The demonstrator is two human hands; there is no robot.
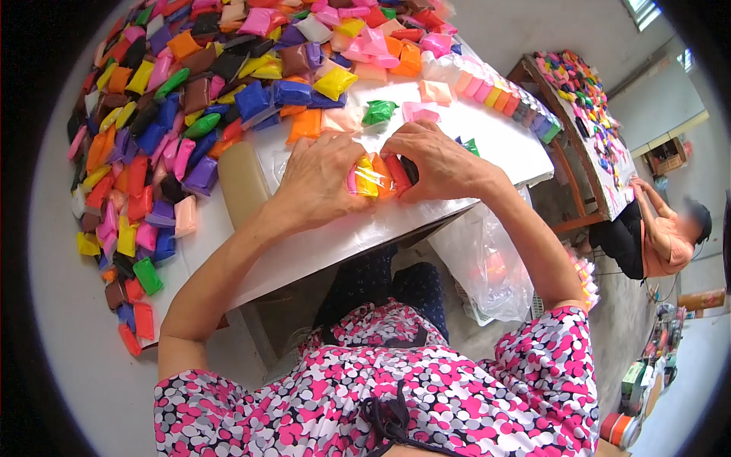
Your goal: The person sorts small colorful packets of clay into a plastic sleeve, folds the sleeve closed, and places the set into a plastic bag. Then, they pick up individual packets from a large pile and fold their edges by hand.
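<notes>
At the front edge of the white table, a short row of small coloured packets sits between my two hands. Pink, yellow, orange, red and a dark one stand side by side, with shiny clear plastic over them. My left hand is curled round the left end of this row. Round the right end, my right hand closes with thumb below and fingers above. Fingers hide part of the end packets. Just beyond my hands lie a green packet and an orange packet.
A large heap of coloured packets covers the far and left table. Packed rows of packets line the right side. A cream padded object lies left. A clear plastic bag hangs below the edge. Another person works at a second table.
</notes>
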